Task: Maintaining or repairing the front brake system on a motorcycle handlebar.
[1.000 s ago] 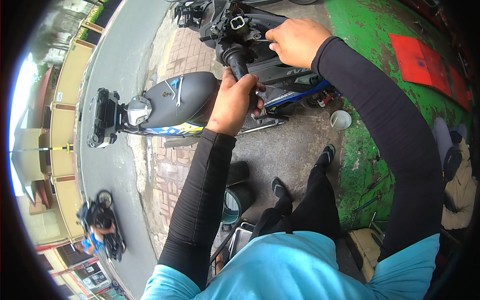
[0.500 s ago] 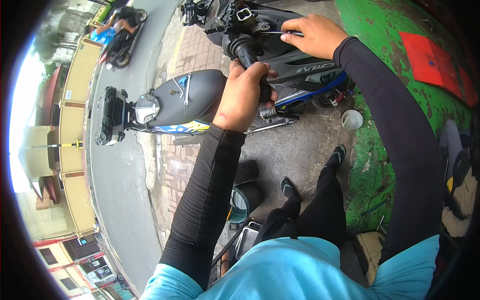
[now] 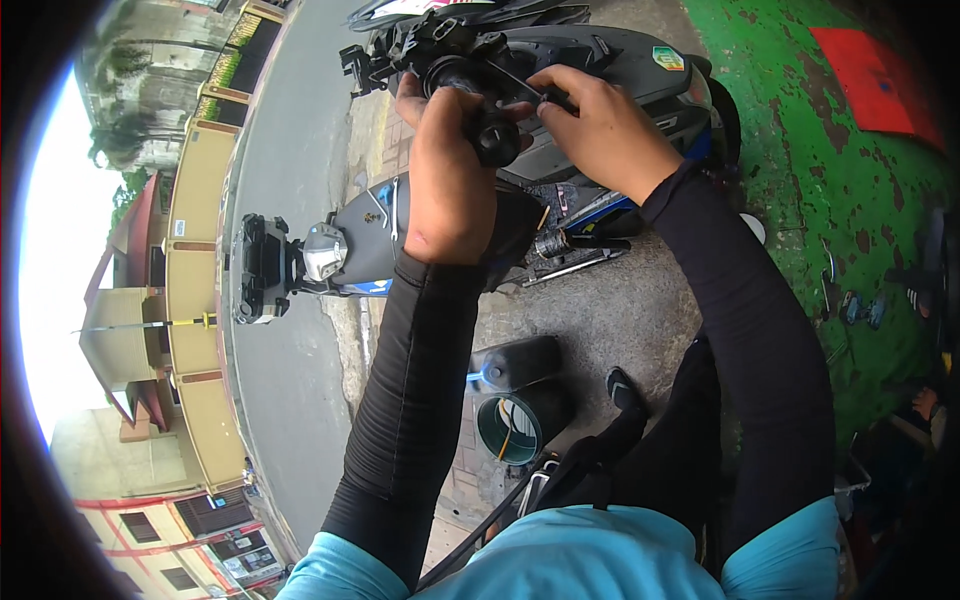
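A black scooter (image 3: 640, 85) with blue trim stands in front of me, its handlebar partly stripped. Wrapped round the black handlebar grip (image 3: 497, 142) is my left hand (image 3: 448, 165), fingers closed. My right hand (image 3: 600, 125) pinches a thin screwdriver (image 3: 518, 82), whose dark handle is mostly inside the fingers. Its shaft slants toward the switch and lever area beside the grip; where the tip touches I cannot make out. On the scooter's dark seat (image 3: 350, 218), left of my left wrist, lie a wrench (image 3: 393, 208) and several small metal parts (image 3: 372, 217).
Below the scooter are a black jerrycan (image 3: 525, 362) and a dark bucket (image 3: 518, 440). A white tub (image 3: 752, 229) is partly behind my right forearm. A red sheet (image 3: 870, 85) lies on the green floor (image 3: 790, 150), with tools farther right. The road (image 3: 280, 370) runs along the left.
My view has shifted, so the scooter appears turned. The screwdriver now slants down to the right instead of lying level, and my right hand is closer to the left. The passing motorcycle is gone.
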